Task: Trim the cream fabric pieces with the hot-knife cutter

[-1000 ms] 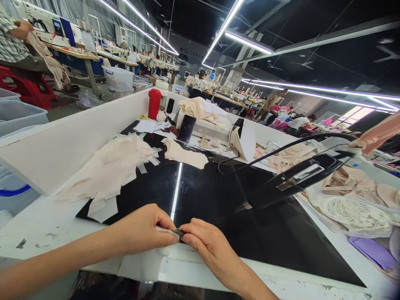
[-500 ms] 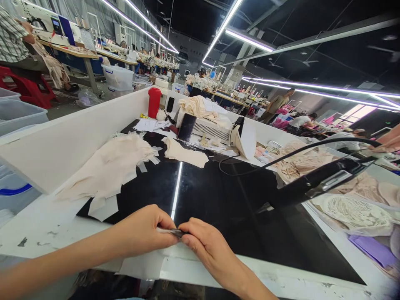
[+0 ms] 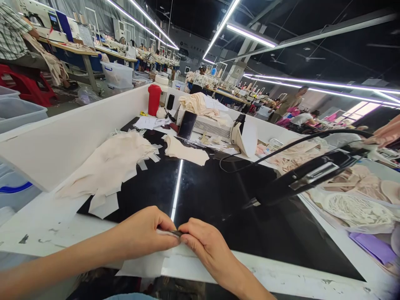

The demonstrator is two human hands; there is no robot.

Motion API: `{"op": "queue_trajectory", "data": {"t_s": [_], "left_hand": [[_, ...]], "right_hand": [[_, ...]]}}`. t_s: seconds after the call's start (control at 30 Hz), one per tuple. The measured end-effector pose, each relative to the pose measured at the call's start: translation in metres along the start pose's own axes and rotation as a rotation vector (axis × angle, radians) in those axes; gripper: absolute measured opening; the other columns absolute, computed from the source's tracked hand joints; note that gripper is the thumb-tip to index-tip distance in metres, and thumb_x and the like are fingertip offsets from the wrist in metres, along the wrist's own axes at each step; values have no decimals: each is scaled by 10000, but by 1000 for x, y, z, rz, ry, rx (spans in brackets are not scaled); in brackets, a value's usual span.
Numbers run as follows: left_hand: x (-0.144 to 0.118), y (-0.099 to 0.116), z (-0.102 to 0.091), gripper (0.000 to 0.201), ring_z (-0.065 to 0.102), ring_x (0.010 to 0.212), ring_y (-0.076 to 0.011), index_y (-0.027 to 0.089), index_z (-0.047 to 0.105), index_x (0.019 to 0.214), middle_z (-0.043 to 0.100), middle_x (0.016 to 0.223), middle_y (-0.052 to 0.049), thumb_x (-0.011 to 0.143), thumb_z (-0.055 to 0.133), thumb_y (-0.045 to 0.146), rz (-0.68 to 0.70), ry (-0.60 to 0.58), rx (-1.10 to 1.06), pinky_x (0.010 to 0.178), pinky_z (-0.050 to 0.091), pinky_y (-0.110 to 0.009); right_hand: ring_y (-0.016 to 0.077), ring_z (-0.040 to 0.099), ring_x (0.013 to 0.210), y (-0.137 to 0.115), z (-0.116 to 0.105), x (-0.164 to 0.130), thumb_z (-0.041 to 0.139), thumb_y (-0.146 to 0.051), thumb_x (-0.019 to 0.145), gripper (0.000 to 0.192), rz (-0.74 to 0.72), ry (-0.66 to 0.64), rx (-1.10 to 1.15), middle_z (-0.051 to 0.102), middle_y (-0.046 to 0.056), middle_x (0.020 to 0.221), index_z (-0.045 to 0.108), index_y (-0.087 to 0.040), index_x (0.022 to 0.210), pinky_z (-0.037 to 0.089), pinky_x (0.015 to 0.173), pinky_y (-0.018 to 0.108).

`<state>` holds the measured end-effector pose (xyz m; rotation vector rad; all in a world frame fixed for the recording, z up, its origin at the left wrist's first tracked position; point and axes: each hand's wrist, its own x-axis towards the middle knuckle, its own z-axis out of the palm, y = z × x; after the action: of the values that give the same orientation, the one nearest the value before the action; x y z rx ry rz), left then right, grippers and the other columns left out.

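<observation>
My left hand (image 3: pixel 146 231) is closed, thumb and fingers pinching a thin, dark, metal-looking piece (image 3: pixel 175 232) with a whitish part beside it. From the other side my right hand (image 3: pixel 208 246) grips the same piece with thumb and bent fingers. The hands nearly touch, over the near edge of a glossy black mat (image 3: pixel 215 208); most of the piece is hidden in the fingers. Right of them hangs a black corded tool (image 3: pixel 290 183) with a pointed metal tip. Left of the mat lies a pile of beige fabric pieces (image 3: pixel 115 160), and a single beige piece (image 3: pixel 186 151) rests at its back.
A phone (image 3: pixel 186 125) leans on a white slotted box (image 3: pixel 212 128). A red cup (image 3: pixel 154 100) stands at the back beside a low white wall (image 3: pixel 78 129). On the right are beige garment parts (image 3: pixel 368 179) and a purple packet (image 3: pixel 373 248).
The hanging black tool has swung left, its tip lower over the mat. Both hands keep nearly the same place and grip.
</observation>
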<state>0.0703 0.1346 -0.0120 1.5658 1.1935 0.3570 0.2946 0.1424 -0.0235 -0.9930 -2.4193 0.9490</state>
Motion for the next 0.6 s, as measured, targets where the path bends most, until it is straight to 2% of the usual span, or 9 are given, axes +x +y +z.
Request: {"op": "queue_trajectory", "data": {"t_s": [0.1, 0.23, 0.37, 0.5, 0.6], "left_hand": [[-3, 1, -1, 331, 419, 664, -148, 175, 613, 607, 488, 676, 17, 803, 648, 440, -9, -17, -24, 572, 270, -279], [-8, 5, -6, 243, 502, 725, -167, 193, 775, 752, 601, 742, 6, 792, 671, 410, -39, -40, -51, 619, 330, -263], [-15, 6, -10, 268, 483, 721, -160, 222, 820, 848, 622, 759, 14, 784, 726, 464, -70, -78, -79, 623, 322, -262], [-19, 0, -7, 339, 378, 620, -138, 227, 832, 868, 544, 675, 18, 850, 674, 526, -56, -133, -68, 554, 250, -281], [-18, -3, -3, 344, 416, 614, -151, 237, 842, 845, 574, 678, -3, 848, 664, 531, -50, -133, -74, 535, 274, -274]], "right_hand": [[140, 609, 797, 2, 1, -4, 407, -463, 1083, 380, 0, 13, 16, 671, 9, 868, 704, -226, 1067, 434, 709, 260], [156, 646, 863, 4, -5, -11, 400, -467, 1082, 381, 37, 70, 66, 690, 32, 944, 693, -229, 1134, 486, 765, 262], [171, 677, 885, 8, -16, -25, 387, -447, 1084, 378, 120, 105, 37, 701, 45, 964, 703, -248, 1139, 529, 794, 275], [205, 731, 890, 31, -22, -56, 426, -474, 1062, 374, 180, 216, -104, 749, 71, 1010, 722, -278, 1180, 586, 745, 277], [222, 758, 930, 55, -30, -81, 468, -488, 1044, 357, 254, 344, -286, 769, 68, 1032, 732, -286, 1173, 613, 796, 288]]}}
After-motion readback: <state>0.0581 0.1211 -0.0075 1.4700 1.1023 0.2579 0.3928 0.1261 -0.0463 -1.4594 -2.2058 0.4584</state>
